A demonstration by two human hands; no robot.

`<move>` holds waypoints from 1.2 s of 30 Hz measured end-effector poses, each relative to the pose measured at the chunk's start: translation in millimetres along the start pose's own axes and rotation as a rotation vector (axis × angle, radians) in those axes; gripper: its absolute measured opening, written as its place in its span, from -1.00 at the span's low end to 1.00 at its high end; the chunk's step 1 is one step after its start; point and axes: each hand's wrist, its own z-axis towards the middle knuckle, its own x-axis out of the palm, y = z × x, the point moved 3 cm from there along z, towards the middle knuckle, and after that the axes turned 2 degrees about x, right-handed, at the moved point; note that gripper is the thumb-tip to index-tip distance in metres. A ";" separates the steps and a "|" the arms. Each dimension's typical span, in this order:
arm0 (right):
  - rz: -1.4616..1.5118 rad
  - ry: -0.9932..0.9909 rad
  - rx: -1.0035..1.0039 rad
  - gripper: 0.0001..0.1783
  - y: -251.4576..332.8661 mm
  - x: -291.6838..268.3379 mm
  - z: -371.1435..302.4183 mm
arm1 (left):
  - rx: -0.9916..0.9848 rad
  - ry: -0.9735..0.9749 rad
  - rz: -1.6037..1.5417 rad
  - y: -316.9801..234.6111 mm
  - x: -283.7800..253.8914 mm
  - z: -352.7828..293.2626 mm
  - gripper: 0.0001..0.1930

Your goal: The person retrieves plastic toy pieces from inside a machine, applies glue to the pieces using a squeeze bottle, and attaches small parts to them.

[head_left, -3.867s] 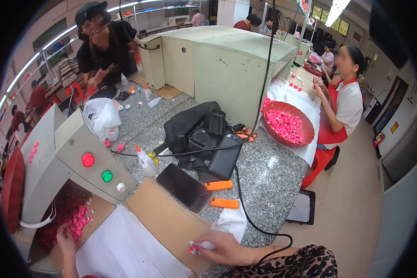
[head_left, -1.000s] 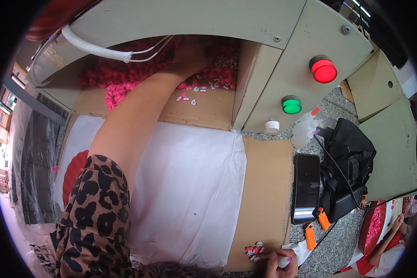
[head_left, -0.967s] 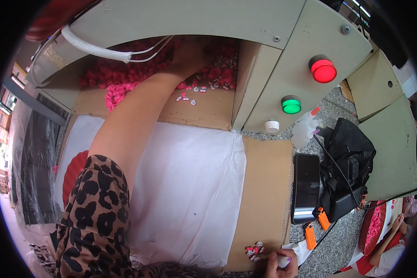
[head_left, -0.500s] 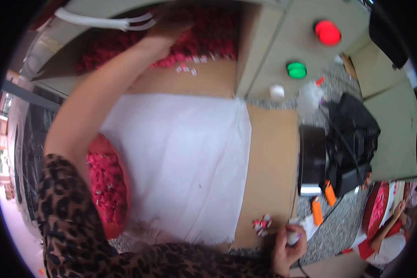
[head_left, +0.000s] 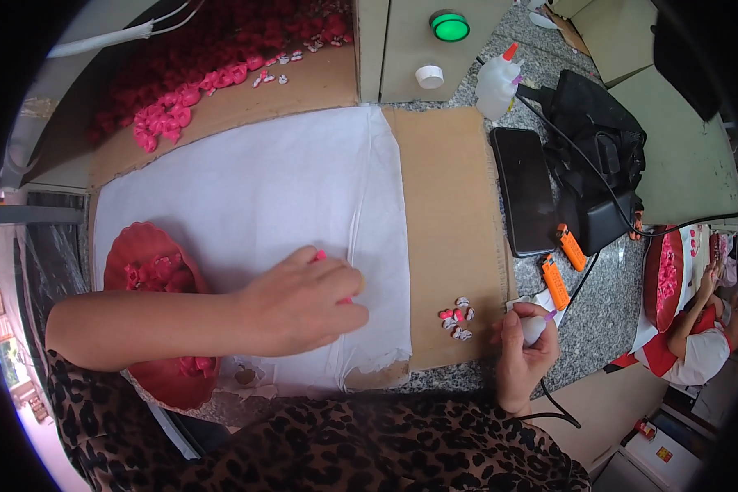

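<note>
Head view looking down: the left hand [head_left: 303, 299] lies on the white cloth [head_left: 246, 189], fingers curled together and pinching small pink pieces [head_left: 321, 256] that peek out at the fingertips; how many it grips cannot be told. The right hand [head_left: 523, 348] rests at the near edge of the worktop [head_left: 607, 312], closed around a small white bottle with a purple tip [head_left: 536, 326], the tip pointing towards a little cluster of pink and white pieces [head_left: 456, 313] lying just beside it on the brown cardboard sheet [head_left: 451, 205]. The white cloth covers the left part of that cardboard. Under the left forearm sits a red bowl [head_left: 152, 262] with pink pieces inside, partly hidden by the arm. Beyond the cloth, at the far side, a heap of pink pieces [head_left: 213, 57] fills the open bay of a grey machine, whose green round button [head_left: 450, 26] shows at the top. Right of the cardboard lie a black phone [head_left: 523, 190], two orange lighters [head_left: 562, 264], a white squeeze bottle with a red tip [head_left: 498, 80] and a black bag [head_left: 603, 156] with a cable. At the far right another person in red and white [head_left: 697, 344] sits by a second red bowl [head_left: 658, 275].
</note>
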 end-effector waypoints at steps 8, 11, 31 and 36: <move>0.000 -0.007 0.057 -0.88 2.6 1.8 -5.5 | 0.264 0.114 0.430 -15.0 16.9 -1.0 -0.78; -0.019 0.016 0.053 -0.87 0.1 3.1 -4.9 | 0.190 -0.012 0.402 -14.5 14.0 -2.6 -0.72; -0.200 0.060 -0.029 -0.87 -1.0 -1.4 -2.8 | -0.383 -0.499 0.606 228.6 -115.4 87.3 -0.43; -0.207 0.062 -0.047 -0.86 -6.5 -2.0 -0.1 | -0.569 -0.493 0.357 248.3 -125.3 73.4 -0.50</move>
